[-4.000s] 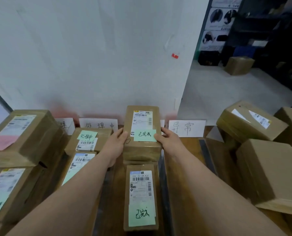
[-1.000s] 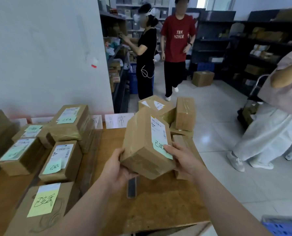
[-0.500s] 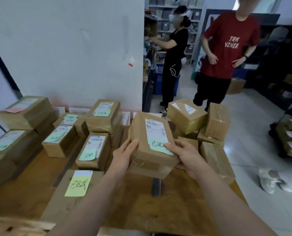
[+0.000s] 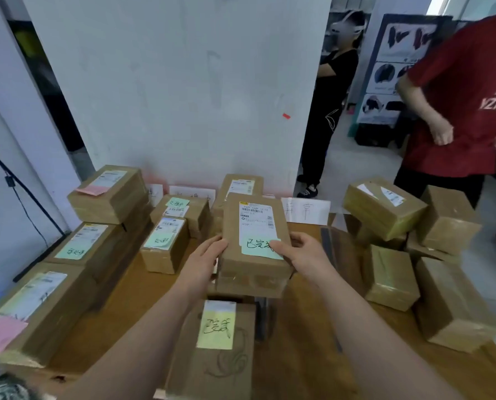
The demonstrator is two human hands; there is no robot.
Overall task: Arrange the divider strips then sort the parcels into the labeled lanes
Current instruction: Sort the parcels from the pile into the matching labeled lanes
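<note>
Gripping one brown parcel (image 4: pixel 254 243) from both sides: your left hand (image 4: pixel 205 262) clamps its left edge, your right hand (image 4: pixel 301 256) its right, thumb on the green note (image 4: pixel 259 248). You hold it above the middle of the bench (image 4: pixel 304 342), over a parcel with a yellow note (image 4: pixel 216 350). A dark divider strip (image 4: pixel 327 241) lies just right. Lane label cards (image 4: pixel 306 210) stand along the bench's far edge; unsorted parcels (image 4: pixel 385 209) crowd its right edge.
</note>
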